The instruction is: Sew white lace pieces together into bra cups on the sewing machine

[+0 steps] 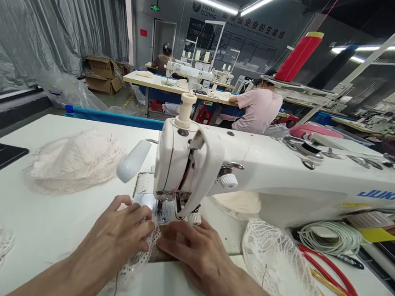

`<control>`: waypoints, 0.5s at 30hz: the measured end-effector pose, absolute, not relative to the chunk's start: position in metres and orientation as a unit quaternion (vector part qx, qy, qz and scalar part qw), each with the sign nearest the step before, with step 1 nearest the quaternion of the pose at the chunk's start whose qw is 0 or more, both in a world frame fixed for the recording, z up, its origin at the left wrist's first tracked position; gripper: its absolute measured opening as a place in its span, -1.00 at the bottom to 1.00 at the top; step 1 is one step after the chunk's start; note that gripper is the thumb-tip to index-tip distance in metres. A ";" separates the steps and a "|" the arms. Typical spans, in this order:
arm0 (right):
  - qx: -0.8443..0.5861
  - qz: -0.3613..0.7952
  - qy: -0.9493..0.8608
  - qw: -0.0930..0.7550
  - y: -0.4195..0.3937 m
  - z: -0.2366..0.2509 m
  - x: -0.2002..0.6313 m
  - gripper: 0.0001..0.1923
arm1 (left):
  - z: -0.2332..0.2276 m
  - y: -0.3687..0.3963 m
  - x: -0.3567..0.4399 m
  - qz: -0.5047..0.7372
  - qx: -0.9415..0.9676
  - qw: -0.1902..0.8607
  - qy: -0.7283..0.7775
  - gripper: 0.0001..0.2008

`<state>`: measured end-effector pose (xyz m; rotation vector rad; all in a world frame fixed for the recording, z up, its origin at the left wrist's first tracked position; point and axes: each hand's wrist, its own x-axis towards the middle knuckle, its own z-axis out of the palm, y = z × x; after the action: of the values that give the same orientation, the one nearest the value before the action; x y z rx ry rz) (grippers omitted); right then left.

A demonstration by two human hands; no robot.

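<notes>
**Feeding floppy lace under a Juki – how it sits right now**

The big white Juki industrial sewing machine [251, 171] takes up most of the white worktable [38, 226], with its needle area just in front of both hands. To the left there's a loose heap of cream lace pieces [73, 162], and another bunch of white netted lace [277, 265] lies on the right, beside a red and yellow looped cord [338, 280].

The piece being worked is a small strip of white openwork lace trim [139, 258]. It lies flat on the table right at the presser foot, and trails back toward the person under the left hand. I'd guess it's super light, limp and stretchy, easy to snag or bunch, so flat fingertip pressure near the needle beats pinching.

The left hand [117, 237] is palm down with fingers spread, pressing the lace. The right hand [195, 251] is also flat and open, fingertips resting on the fabric edge just beside the foot. Neither one's gripping anything.
</notes>
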<state>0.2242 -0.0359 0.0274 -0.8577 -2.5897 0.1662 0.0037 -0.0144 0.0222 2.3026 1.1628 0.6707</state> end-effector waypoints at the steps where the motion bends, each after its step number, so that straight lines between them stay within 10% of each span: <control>1: -0.308 0.053 -0.929 0.198 -0.036 0.027 0.224 -0.68 | 0.020 -0.014 0.003 0.230 0.848 0.226 0.420 -0.88; 15: -0.282 0.038 -0.941 0.182 -0.039 0.025 0.223 -0.78 | 0.021 -0.013 0.007 0.152 0.882 0.152 0.419 -0.86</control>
<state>0.2227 -0.0390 0.0254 -0.7968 -2.6564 0.1079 0.0070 -0.0127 0.0209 2.5323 1.2014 0.4359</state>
